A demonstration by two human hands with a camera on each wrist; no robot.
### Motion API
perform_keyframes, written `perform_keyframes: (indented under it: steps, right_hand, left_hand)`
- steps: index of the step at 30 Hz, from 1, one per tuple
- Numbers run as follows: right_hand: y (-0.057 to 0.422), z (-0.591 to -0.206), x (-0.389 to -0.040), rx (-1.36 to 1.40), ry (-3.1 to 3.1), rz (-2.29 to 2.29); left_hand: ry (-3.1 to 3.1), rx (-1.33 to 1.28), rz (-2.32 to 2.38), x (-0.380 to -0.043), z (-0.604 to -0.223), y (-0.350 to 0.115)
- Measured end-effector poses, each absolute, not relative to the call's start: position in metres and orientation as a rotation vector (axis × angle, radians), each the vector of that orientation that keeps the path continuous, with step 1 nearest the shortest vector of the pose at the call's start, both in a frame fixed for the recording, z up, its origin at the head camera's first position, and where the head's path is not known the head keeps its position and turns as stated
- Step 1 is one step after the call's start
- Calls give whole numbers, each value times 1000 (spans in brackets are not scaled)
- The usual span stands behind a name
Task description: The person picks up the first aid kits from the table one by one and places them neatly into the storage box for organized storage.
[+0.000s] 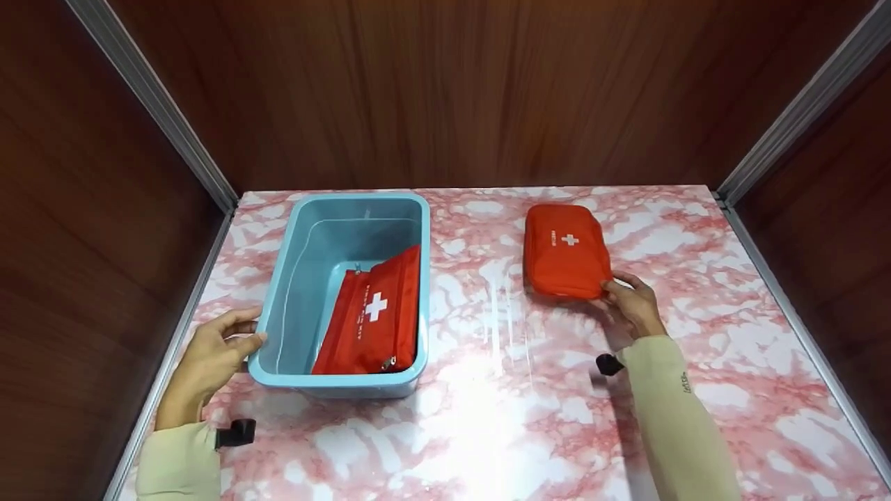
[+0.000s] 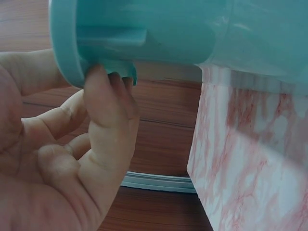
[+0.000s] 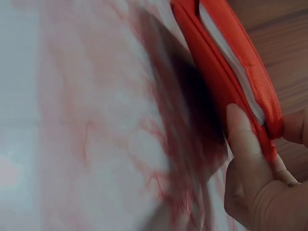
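In the head view, my left hand (image 1: 217, 358) pinches the left rim of a light blue plastic bin (image 1: 277, 285), thumb on top and fingers under the lip. The left wrist view shows the fingers (image 2: 108, 120) curled beneath that rim. Inside the bin leans a flat red first aid pouch (image 1: 372, 313) with a white cross and zipper pulls. On the right, my right hand (image 1: 635, 305) pinches the near right corner of a red zippered first aid case (image 1: 567, 250). Seen from the right wrist, the case (image 3: 240, 72) has a white zipper and is tilted over its shadow.
A pink and white marbled tabletop (image 1: 480, 410) lies under everything, with a bright glare near its front middle. Dark wood panels (image 1: 445, 90) with metal corner strips stand at the back and both sides. Dark wrist mounts (image 1: 235, 433) stick out from both sleeves.
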State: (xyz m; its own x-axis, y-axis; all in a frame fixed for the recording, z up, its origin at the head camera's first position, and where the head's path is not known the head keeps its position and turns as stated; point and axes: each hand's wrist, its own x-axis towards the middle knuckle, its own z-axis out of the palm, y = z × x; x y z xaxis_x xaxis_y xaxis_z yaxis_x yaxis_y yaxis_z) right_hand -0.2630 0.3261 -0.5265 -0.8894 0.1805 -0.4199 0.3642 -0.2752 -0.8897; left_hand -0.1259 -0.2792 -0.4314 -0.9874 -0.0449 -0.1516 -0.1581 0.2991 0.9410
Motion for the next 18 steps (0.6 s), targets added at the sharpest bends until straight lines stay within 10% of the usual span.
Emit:
perform_keyframes:
  steps: [18]
  right_hand:
    - [312,-520,-261,788,1706,-2504]
  left_hand:
    - [2478,-181,1758,-125,-430,-279]
